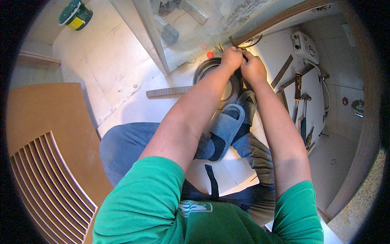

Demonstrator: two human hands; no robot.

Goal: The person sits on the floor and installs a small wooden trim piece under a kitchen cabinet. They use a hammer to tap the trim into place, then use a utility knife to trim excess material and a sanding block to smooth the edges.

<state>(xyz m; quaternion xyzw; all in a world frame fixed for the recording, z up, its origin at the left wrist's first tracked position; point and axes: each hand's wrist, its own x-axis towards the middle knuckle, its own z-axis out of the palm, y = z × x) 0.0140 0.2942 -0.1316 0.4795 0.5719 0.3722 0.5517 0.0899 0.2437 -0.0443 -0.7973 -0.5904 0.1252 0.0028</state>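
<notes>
My left hand (232, 58) and my right hand (254, 70) meet at the foot of the brown door frame. Fingers on both are closed around a thin, dark brown edging strip (233, 41), whose bent end sticks out past the knuckles; the exact grip is hidden by the hands. Just below the left hand, a coil of dark brown edging (199, 74) lies on the floor, partly covered by my left forearm. A small red round piece (210, 55) is beside the coil. Left of it lies a flat wood-grain strip (167, 92).
A glass panel (183, 36) stands ahead. On the right lie a screwdriver-like tool with an orange-black handle (298, 83), a hammer (306, 98) and pliers (310, 136), near a white appliance (304, 48). A bucket (76, 15) and louvred brown door (77, 110) are leftward.
</notes>
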